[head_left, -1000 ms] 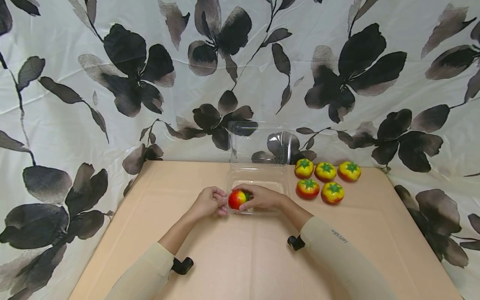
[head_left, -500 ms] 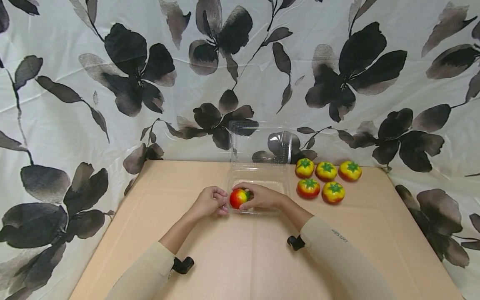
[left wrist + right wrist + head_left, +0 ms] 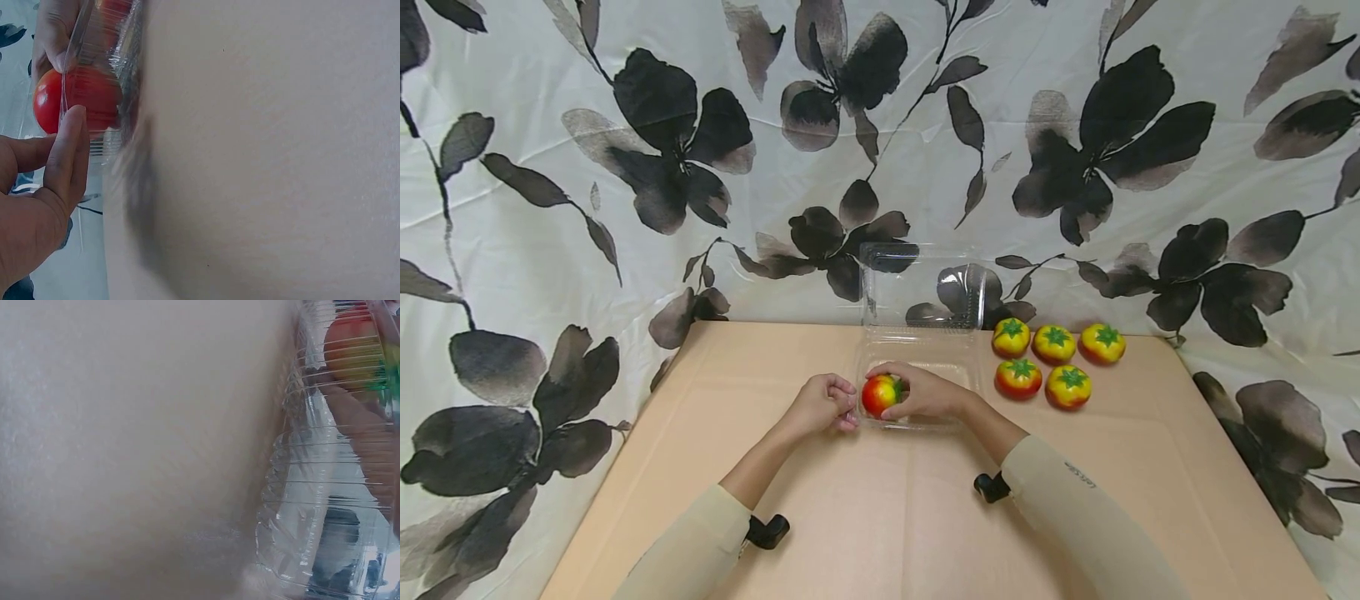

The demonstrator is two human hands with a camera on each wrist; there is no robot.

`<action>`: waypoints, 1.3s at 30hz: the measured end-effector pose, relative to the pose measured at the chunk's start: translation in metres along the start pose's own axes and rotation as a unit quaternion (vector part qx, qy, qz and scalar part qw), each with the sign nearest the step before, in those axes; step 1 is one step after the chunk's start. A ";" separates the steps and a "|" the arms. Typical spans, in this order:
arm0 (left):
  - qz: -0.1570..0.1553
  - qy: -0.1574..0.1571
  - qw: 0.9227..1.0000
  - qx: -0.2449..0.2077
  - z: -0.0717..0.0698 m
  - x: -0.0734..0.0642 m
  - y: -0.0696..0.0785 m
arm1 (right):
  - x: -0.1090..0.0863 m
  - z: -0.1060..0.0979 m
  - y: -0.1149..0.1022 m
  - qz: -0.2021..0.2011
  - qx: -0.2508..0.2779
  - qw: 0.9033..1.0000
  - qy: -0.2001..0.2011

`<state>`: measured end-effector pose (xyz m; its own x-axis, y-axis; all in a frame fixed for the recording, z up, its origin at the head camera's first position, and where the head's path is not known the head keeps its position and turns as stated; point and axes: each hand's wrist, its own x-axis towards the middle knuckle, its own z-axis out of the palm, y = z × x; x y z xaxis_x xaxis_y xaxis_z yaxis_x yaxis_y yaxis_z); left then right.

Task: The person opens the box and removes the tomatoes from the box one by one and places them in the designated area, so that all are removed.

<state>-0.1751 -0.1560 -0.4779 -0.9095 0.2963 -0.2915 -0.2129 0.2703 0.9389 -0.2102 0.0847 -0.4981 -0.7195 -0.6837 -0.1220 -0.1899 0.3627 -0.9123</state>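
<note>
A clear plastic clamshell container (image 3: pixel 951 357) lies on the table with its lid (image 3: pixel 917 287) raised at the back. My left hand (image 3: pixel 818 407) pinches the container's near left rim between thumb and fingers, as the left wrist view (image 3: pixel 65 156) shows. Inside the near left corner, my right hand (image 3: pixel 928 393) grips an artificial tomato (image 3: pixel 877 398), red and yellow, its green leafy top turned toward the palm. Through the ribbed wall in the left wrist view, the tomato (image 3: pixel 87 97) appears low in the container. Another patch of red shows behind the plastic above it.
Several more tomatoes (image 3: pixel 1054 343) with green tops stand in two rows right of the container. The tan table (image 3: pixel 880 517) ends at the back against a white cloth (image 3: pixel 955 192) with dark flowers. Dark wrist cameras (image 3: pixel 767 531) sit at both cuffs.
</note>
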 end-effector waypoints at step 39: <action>-0.002 -0.001 1.000 0.002 -0.002 0.002 -0.002 | -0.054 -0.030 -0.023 -0.002 -0.083 0.993 0.081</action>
<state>-0.1769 -0.1574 -0.4798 -0.9077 0.2981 -0.2953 -0.2144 0.2754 0.9371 -0.1874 0.1323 -0.4590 -0.8138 -0.5796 -0.0423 -0.2910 0.4695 -0.8336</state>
